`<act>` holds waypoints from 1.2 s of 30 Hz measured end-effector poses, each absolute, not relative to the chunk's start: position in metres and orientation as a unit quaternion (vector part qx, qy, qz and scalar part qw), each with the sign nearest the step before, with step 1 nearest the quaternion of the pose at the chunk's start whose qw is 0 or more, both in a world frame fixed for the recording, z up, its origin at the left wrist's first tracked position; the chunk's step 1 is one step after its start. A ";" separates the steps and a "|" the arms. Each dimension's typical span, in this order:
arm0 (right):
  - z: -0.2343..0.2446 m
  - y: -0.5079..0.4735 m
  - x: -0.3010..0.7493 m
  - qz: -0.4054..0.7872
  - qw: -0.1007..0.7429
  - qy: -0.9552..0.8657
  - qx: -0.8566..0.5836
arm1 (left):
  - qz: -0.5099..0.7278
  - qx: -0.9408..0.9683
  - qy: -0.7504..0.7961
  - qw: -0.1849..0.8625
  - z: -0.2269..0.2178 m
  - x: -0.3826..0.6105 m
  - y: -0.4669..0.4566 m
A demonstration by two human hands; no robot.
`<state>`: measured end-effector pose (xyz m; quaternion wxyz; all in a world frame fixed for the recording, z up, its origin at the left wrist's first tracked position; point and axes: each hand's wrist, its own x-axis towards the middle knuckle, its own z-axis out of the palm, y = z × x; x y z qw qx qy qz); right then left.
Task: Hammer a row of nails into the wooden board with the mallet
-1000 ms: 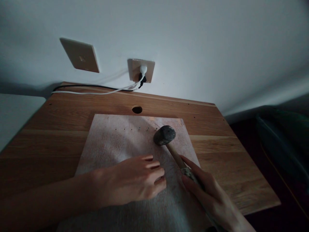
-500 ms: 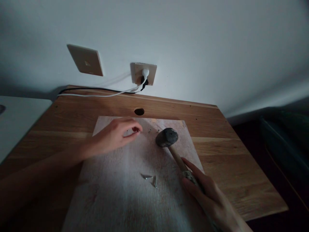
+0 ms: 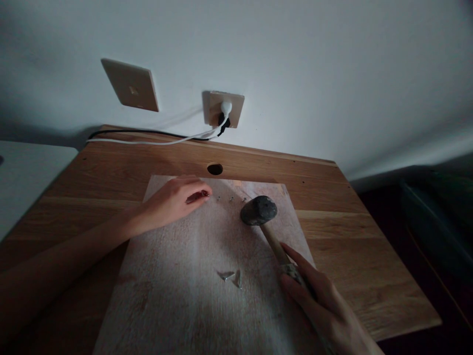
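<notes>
My right hand (image 3: 314, 291) is closed around the wrapped lower handle of a rubber mallet. Its black head (image 3: 258, 210) is over the upper right of a pale, worn board (image 3: 166, 286). Thumb and fingertips pinched, my left hand (image 3: 181, 199) is low over the board's upper left; what is between the fingertips is too small to make out. Just right of it, small screws (image 3: 231, 199) stand in a short row near the board's far edge. Two loose silver screws (image 3: 226, 276) lie on the middle of the board.
The board lies on a wooden tabletop (image 3: 340, 256) with a round cable hole (image 3: 215, 169). Behind it, a white cable (image 3: 155, 143) and a black one run to a wall socket (image 3: 238, 111). A blank wall plate (image 3: 133, 88) is to the left. A white surface (image 3: 33, 172) borders the left side.
My left hand has moved slightly left and is now sharper, uncovering another small screw in the row. The mallet has barely shifted, and the camera view has moved a little.
</notes>
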<state>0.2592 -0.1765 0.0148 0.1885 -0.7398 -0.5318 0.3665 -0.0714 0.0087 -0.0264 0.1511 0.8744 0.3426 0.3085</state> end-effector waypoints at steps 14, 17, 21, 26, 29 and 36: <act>0.028 -0.155 0.236 0.454 0.218 -0.543 -0.672 | 0.321 0.856 0.359 0.189 -0.034 -0.071 0.011; 0.035 -0.136 0.216 0.469 0.208 -0.593 -0.621 | 0.335 0.839 0.360 0.231 -0.034 -0.071 0.010; 0.037 -0.124 0.203 0.440 0.211 -0.635 -0.599 | 0.334 0.825 0.360 0.279 -0.029 -0.071 0.010; 0.037 -0.121 0.197 0.431 0.213 -0.648 -0.591 | 0.339 0.820 0.351 0.299 -0.027 -0.071 0.010; 0.037 -0.119 0.193 0.436 0.188 -0.654 -0.588 | 0.345 0.817 0.355 0.295 -0.029 -0.071 0.010; 0.030 -0.123 0.194 0.436 0.183 -0.650 -0.594 | 0.348 0.812 0.363 0.297 -0.032 -0.071 0.010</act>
